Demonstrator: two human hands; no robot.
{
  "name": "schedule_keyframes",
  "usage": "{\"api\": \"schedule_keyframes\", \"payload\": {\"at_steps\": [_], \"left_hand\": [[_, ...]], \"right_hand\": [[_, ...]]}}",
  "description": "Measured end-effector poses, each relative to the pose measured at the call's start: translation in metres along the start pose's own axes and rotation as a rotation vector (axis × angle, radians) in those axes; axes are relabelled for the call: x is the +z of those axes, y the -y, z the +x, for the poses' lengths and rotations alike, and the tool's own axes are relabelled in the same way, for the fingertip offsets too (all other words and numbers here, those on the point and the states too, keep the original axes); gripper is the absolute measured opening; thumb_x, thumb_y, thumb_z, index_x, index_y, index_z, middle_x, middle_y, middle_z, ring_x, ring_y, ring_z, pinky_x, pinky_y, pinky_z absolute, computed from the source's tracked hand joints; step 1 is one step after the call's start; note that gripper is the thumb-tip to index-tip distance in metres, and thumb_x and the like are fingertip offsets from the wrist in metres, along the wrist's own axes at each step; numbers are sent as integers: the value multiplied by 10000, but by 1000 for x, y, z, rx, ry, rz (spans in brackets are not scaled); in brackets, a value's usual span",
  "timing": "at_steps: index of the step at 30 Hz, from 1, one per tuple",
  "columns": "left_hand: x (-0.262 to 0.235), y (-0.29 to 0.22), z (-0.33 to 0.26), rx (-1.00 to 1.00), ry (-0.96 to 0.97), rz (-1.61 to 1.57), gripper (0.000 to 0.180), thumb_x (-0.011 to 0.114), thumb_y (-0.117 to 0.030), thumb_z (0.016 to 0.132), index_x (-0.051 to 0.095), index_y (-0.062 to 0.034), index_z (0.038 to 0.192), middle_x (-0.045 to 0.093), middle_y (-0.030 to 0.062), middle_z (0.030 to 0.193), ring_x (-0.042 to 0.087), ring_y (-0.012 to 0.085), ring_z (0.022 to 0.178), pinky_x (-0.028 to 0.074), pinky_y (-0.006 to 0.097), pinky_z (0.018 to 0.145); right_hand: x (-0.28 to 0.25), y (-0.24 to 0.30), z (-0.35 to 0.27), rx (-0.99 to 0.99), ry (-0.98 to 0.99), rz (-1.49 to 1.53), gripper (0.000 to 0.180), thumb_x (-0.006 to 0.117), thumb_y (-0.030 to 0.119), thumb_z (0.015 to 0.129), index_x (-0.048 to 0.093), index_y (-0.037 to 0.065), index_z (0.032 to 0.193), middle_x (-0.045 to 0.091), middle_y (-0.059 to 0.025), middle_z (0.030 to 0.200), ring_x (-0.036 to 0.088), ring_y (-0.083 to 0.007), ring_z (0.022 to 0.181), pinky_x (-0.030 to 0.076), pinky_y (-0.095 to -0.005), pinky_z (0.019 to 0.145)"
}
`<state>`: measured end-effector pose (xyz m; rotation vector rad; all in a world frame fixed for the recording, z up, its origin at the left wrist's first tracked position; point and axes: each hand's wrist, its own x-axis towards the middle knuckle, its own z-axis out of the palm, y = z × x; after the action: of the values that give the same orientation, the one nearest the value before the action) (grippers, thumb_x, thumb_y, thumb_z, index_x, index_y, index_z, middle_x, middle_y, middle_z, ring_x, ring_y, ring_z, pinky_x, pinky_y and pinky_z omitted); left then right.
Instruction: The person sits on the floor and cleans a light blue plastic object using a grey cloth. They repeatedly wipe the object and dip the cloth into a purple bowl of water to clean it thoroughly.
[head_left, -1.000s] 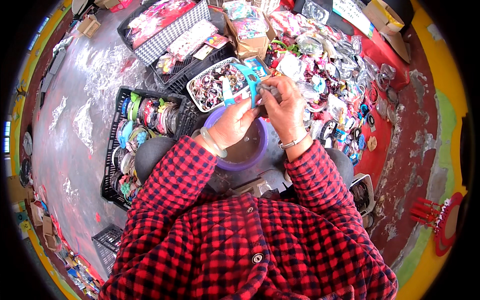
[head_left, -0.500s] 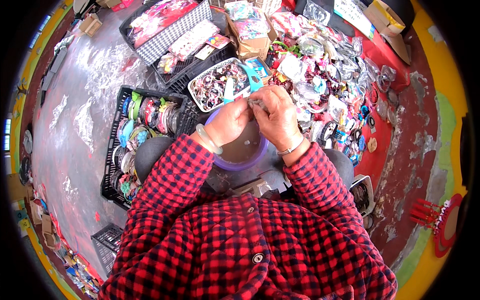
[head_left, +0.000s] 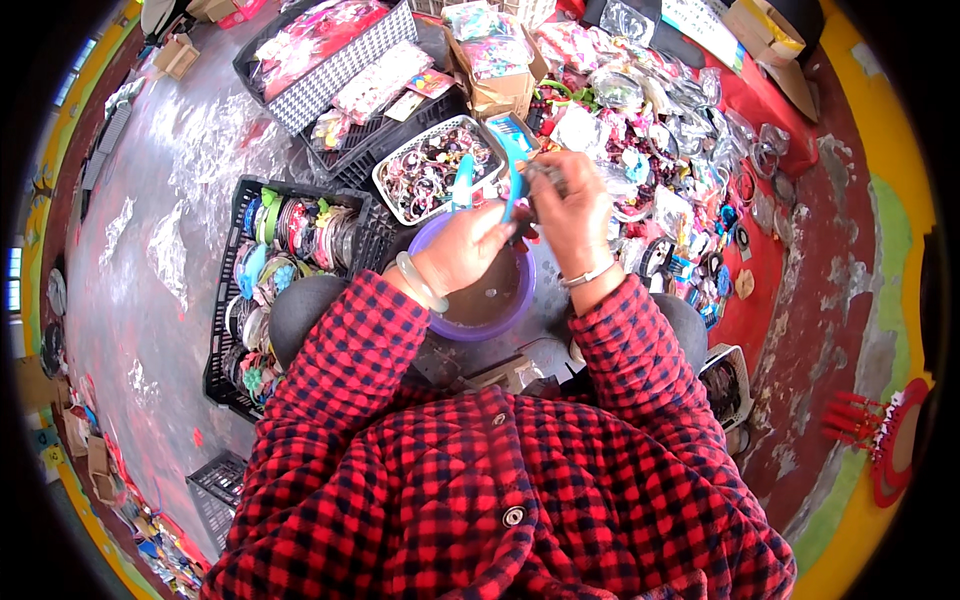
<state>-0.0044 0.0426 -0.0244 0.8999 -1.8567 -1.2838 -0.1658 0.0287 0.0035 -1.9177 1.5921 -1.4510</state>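
Left hand (head_left: 462, 248) closed on blue strip (head_left: 516, 185), right hand (head_left: 570, 205) pinching small dark piece (head_left: 545, 172): best worked steadily above purple bowl (head_left: 520, 300).

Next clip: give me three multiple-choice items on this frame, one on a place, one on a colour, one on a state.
1. Where is the purple bowl?
A. under both hands
B. inside the black crate
C. on the red cloth at far right

2. What colour is the strip-like piece by the left hand?
A. yellow
B. light blue
C. white

3. How is the right hand?
A. flat and open
B. closed on a small dark item
C. resting on the knee

Answers: 1 A, the bowl sits right below the hands. 2 B, the strips are light blue. 3 B, its fingers pinch something small and dark.
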Motion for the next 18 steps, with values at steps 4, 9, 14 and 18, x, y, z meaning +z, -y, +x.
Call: {"api": "schedule_keyframes", "payload": {"at_steps": [4, 9, 14, 18], "left_hand": [[-14, -10, 11, -295, -236, -973, 312, 395, -217, 958, 516, 35, 1097, 594, 162, 1020, 590, 211, 918, 494, 343, 782], [-46, 2, 16, -258, -460, -1294, 387, 365, -233, 962, 456, 91, 1153, 560, 210, 1110, 564, 273, 1023, 469, 373, 886], [-50, 9, 14, -293, -463, -1308, 430, 327, -256, 974, 438, 109, 1174, 554, 201, 1123, 554, 269, 1043, 447, 372, 929], [-42, -2, 14, -213, -417, -1337, 499, 323, -351, 968, 443, 81, 1186, 538, 209, 1150, 524, 287, 1087, 413, 396, 952]], "right_hand": [[-6, -4, 2, 541, -22, 842, 59, 594, 20, 823, 586, 45, 876, 585, -10, 702, 541, -69, 531, 442, -209, 467], [-5, -13, -3, 732, 382, 856, 64, 588, 81, 835, 603, 53, 891, 609, -4, 729, 553, -57, 607, 441, -196, 544], [3, -2, -12, 646, 741, 888, 90, 610, 77, 816, 614, 44, 900, 613, -5, 819, 561, -74, 734, 455, -216, 679], [7, 2, -16, 677, 703, 1021, 100, 610, 66, 820, 601, 32, 914, 619, -18, 801, 577, -88, 715, 464, -222, 672]]}}
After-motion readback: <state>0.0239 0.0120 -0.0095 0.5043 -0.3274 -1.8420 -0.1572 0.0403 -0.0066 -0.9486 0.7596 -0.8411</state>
